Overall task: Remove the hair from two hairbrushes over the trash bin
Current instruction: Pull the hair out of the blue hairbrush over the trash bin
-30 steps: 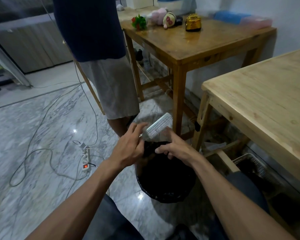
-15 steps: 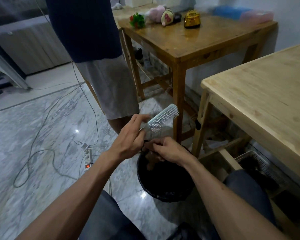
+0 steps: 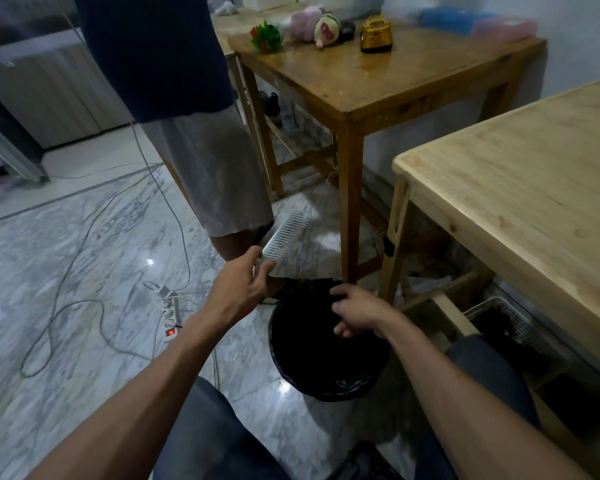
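Observation:
My left hand (image 3: 243, 289) grips the handle of a white hairbrush (image 3: 284, 237), whose bristled head points up and away, to the left of the bin's far rim. A round trash bin (image 3: 326, 386) lined with a black bag stands on the floor between my knees. My right hand (image 3: 357, 311) hovers over the bin's mouth with loosely curled fingers spread apart; I cannot make out any hair in them against the black bag. No second hairbrush is visible.
A person (image 3: 187, 116) in a dark top and light shorts stands just beyond the bin. A dark wooden table (image 3: 395, 84) with toys and a pale wooden table (image 3: 516, 188) stand on the right. A power strip (image 3: 169, 313) and cables lie on the marble floor on the left.
My left hand has carried the brush leftward, off the bin. My right hand has let go of the brush area and dropped lower over the bin with fingers opening.

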`<state>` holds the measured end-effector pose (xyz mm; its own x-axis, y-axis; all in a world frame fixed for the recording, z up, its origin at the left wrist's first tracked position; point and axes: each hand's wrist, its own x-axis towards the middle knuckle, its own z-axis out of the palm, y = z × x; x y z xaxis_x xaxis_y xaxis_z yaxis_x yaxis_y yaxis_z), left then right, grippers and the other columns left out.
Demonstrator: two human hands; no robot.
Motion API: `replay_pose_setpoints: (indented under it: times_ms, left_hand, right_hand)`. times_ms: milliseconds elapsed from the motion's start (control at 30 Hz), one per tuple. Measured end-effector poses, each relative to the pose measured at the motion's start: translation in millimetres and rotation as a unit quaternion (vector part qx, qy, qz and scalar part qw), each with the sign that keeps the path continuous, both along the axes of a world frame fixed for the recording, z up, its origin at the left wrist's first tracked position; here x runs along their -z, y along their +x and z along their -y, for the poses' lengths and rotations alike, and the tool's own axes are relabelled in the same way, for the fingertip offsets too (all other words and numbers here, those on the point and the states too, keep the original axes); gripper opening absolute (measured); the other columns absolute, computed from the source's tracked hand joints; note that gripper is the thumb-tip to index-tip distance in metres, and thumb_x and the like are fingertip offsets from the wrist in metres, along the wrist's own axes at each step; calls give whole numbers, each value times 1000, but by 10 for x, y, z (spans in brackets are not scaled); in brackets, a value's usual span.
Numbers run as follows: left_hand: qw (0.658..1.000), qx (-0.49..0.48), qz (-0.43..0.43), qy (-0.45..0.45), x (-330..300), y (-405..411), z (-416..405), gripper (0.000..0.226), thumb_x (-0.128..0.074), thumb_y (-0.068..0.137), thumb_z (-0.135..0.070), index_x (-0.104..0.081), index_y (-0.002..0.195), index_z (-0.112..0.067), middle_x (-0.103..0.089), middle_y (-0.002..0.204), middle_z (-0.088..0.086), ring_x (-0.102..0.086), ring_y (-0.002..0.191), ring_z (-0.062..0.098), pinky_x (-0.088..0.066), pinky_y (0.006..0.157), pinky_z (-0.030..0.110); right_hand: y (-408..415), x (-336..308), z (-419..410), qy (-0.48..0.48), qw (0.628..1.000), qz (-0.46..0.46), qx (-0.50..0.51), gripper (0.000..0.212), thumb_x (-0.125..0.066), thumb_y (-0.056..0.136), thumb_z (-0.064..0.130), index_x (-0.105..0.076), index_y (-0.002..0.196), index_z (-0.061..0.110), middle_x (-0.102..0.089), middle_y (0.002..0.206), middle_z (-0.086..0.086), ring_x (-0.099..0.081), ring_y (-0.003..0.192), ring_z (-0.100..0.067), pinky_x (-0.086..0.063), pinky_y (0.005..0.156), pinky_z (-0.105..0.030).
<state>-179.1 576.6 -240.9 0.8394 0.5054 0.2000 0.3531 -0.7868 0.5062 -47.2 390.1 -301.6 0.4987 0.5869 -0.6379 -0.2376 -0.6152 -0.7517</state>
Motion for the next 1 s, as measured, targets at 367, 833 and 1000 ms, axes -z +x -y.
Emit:
replay_pose_setpoints:
  times_ms: [367,833,1000]
  left_hand:
    - [995,73,38,64,-107,44,136,30,-52,86,-38,-65,107,-21,-71,91,-1,-64,77,22,-53,65,39]
    - [997,2,-20,-72,-90,82,171,18,-51,89,-15,-63,97,-5,-68,78,13,-62,71,31,-46,59,40]
    - [981,-68,-34,-180,-86,4,-19,19,-51,81,-15,-65,93,-10,-69,81,18,-64,68,35,-52,55,46]
  right_hand:
    - [-22,-338,-121,198,972,-22,123,58,-60,95,9,-46,148,27,-65,119,1,-74,90,-19,-53,56,-24]
    - [-143,-391,-222,247,944,88,202,24,-66,96,10,-78,75,14,-68,60,4,-57,53,-5,-48,51,-17]
    - [35,-381,27,232,932,89,264,19,-67,96,10,-79,82,12,-70,65,1,-59,57,-7,-50,52,-17]
